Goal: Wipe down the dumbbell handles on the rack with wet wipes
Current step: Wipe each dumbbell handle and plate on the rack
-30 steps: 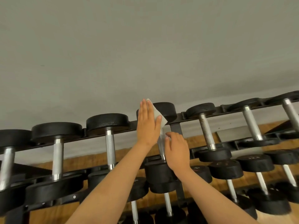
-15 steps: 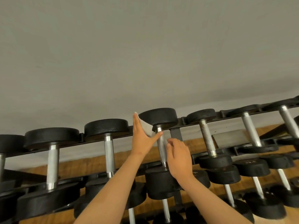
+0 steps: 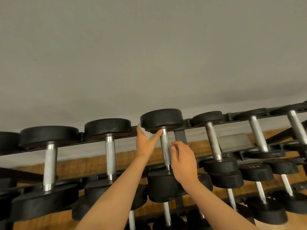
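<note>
One wipe [image 3: 146, 132] | left grip [image 3: 145, 144] pinches it, handle [image 3: 165, 146] top end | right grip [image 3: 184, 161] slack, empty

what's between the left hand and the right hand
The knurled steel dumbbell handle stands between the left hand, which holds the wet wipe, and the right hand, in the head view.

White wet wipe [image 3: 146, 132], crumpled, pinched in left hand [image 3: 145, 145] under the far head of the centre dumbbell [image 3: 162, 118], just left of the handle's top end. Handle [image 3: 166, 146]: knurled silver bar, bare, between black round heads. Dumbbells lie in rows across black rack [image 3: 180, 136]. Next handle right [image 3: 213, 141] dull, spotted.
</note>
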### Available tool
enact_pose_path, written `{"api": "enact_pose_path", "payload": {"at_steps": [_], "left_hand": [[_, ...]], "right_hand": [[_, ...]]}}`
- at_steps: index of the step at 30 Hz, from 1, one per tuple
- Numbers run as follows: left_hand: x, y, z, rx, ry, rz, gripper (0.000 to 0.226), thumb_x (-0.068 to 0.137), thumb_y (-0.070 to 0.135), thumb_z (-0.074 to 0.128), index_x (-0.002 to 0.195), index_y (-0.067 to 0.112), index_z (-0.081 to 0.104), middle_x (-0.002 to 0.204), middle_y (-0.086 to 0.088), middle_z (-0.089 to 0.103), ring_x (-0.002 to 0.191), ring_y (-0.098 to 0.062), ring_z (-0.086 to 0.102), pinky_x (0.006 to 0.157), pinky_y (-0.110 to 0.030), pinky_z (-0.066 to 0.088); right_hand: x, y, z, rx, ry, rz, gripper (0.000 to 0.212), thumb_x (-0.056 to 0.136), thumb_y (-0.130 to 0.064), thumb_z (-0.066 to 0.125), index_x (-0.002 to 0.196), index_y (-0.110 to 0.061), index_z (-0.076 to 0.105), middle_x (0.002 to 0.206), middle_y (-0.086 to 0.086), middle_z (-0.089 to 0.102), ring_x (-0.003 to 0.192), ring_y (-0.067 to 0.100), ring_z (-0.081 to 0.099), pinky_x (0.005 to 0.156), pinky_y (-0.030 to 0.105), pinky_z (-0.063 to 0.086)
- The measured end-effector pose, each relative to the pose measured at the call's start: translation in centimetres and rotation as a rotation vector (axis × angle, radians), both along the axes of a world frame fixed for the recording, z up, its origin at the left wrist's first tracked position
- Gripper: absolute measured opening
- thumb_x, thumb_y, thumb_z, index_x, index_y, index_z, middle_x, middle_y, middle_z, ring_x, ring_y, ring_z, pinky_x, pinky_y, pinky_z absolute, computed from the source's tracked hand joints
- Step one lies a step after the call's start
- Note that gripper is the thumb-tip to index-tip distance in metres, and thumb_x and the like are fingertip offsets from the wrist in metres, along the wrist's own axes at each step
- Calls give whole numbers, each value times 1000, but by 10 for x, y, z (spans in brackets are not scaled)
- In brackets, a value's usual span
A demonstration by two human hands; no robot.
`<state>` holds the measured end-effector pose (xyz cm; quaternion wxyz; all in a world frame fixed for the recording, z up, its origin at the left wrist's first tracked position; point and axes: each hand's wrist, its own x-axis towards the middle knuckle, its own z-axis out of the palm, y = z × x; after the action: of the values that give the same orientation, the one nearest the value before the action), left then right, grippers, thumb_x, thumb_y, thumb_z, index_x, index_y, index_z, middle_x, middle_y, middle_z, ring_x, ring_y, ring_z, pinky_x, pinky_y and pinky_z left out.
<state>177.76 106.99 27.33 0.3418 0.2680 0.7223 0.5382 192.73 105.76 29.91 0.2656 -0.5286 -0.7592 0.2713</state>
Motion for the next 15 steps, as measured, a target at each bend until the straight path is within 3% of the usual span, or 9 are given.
{"api": "enact_pose_path", "payload": {"at_steps": [4, 8, 12, 15], "left_hand": [[13, -3, 14, 67, 42, 65, 99, 78, 34, 80, 154, 22, 18, 153, -2, 37, 139, -18, 37, 106, -28, 40], [24, -7, 29, 105, 359, -35, 107, 85, 40, 72, 157, 22, -4, 165, 6, -3, 149, -6, -3, 116, -20, 8], [19, -6, 35, 104, 689, -210, 80, 101, 34, 49, 155, 18, -9, 163, 4, -14, 149, -8, -18, 123, -31, -5], [17, -12, 39, 116, 723, -291, 60, 106, 28, 33, 152, 25, -7, 162, 8, -13, 147, -2, -20, 123, -30, -5]], "right_hand": [[0, 0, -2, 14, 15, 1, 24, 101, -26, 46, 117, -17, 61, 104, -6, 65, 94, 6, 57, 87, 33, 49], [1, 0, -4, 22, 13, 7, 22, 101, -24, 46, 116, -16, 61, 101, -5, 65, 94, 10, 58, 86, 34, 49], [1, 1, -3, 37, 13, 18, 19, 101, -22, 46, 110, -16, 62, 95, -6, 63, 88, 10, 57, 81, 34, 49], [-1, 0, -5, 29, 18, 7, 19, 101, -24, 46, 109, -17, 62, 95, -6, 63, 87, 9, 58, 80, 35, 50]]}}
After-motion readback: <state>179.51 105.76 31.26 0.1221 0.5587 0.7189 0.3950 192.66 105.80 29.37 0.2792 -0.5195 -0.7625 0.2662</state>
